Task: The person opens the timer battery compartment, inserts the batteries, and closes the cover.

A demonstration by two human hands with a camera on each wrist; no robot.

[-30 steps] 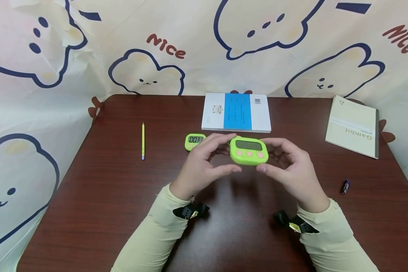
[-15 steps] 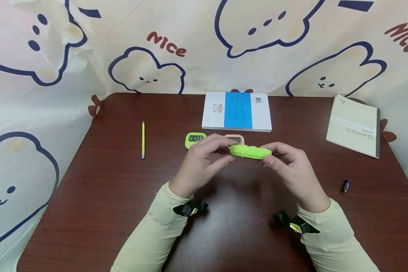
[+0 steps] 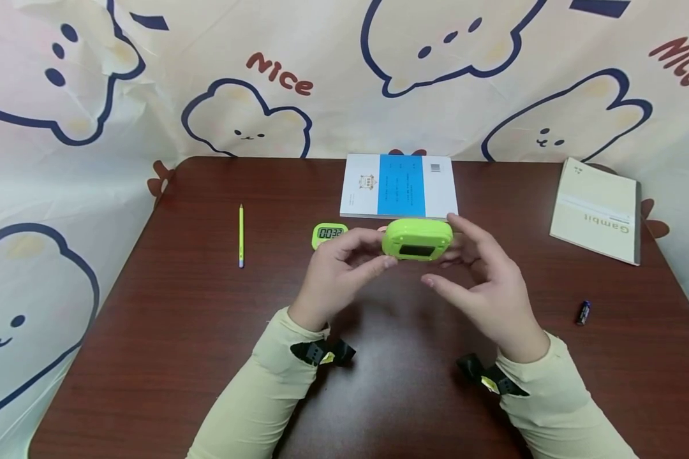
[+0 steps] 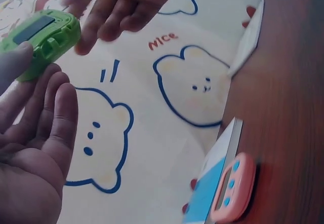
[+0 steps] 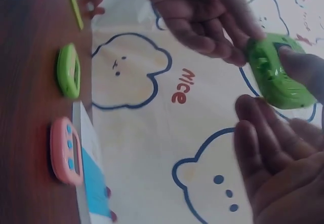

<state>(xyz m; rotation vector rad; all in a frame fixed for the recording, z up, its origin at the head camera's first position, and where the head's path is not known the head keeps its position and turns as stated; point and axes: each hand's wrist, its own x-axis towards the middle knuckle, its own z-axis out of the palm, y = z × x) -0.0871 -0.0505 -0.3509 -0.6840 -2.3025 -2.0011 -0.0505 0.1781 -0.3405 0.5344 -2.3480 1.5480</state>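
A green digital timer (image 3: pixel 417 239) is held up over the table, showing a smooth face with a dark rectangle low on it in the head view. The left hand (image 3: pixel 344 274) pinches its left end between thumb and fingers; the left wrist view shows this thumb (image 4: pixel 15 62) lying over the timer. Beside the other end is the right hand (image 3: pixel 490 290), its index fingertip at the upper right corner and its thumb (image 3: pixel 444 288) apart, below the timer. A second green timer (image 3: pixel 328 234) reading 0032 lies behind the left hand. A pink timer (image 5: pixel 65 150) is mostly hidden in the head view.
A white and blue book (image 3: pixel 399 186) lies at the table's back edge, and a pale "Gambit" notebook (image 3: pixel 596 210) at the back right. On the left is a yellow pencil (image 3: pixel 241 236). A small dark battery (image 3: pixel 583 313) lies on the right. Cartoon-printed cloth (image 3: pixel 333 76) hangs behind.
The held timer has turned over from its screen and buttons, through edge-on, to another face. The right thumb has come off it. The lying green timer's display went from 0031 to 0032.
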